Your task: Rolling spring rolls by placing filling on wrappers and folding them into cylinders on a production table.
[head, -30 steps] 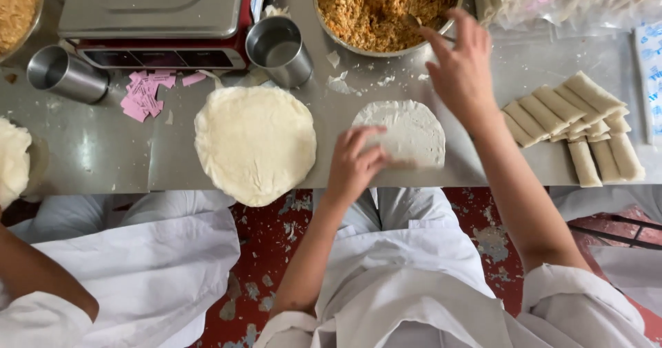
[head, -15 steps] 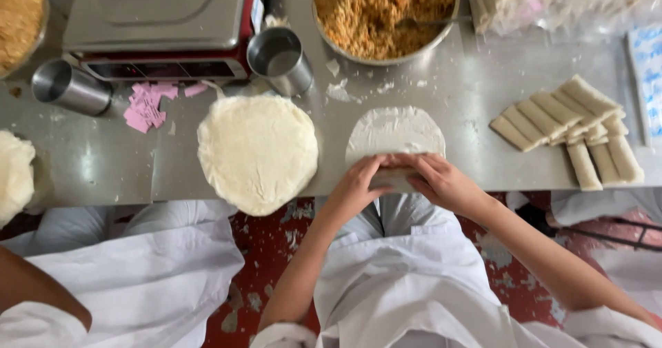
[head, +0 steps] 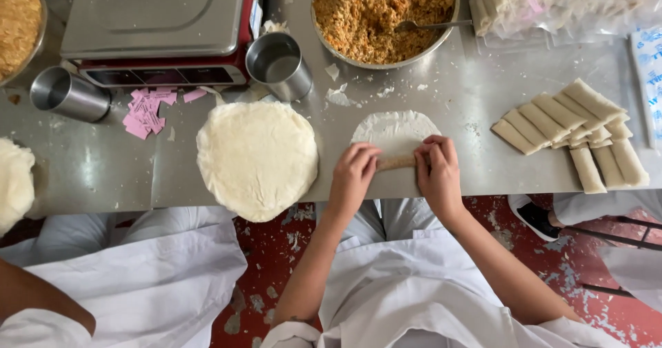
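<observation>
- The wrapper (head: 394,133) lies flat on the steel surface (head: 103,176), just beyond both hands, its near edge rolled over the filling.
- The roll's long axis runs left to right, bridging the two hands; both touch it equally.
- Left hand (head: 353,171) and right hand (head: 437,169): each grip is curled closed on one end of the roll.
- The wrapper is thin, pale and round; the filling shows brownish.

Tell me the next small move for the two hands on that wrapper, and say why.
Probably roll the filled edge forward, away from the body. The left hand and right hand pinch the near edge of the round wrapper folded over a filling strip, while most of the wrapper lies flat beyond it on the steel table.
</observation>
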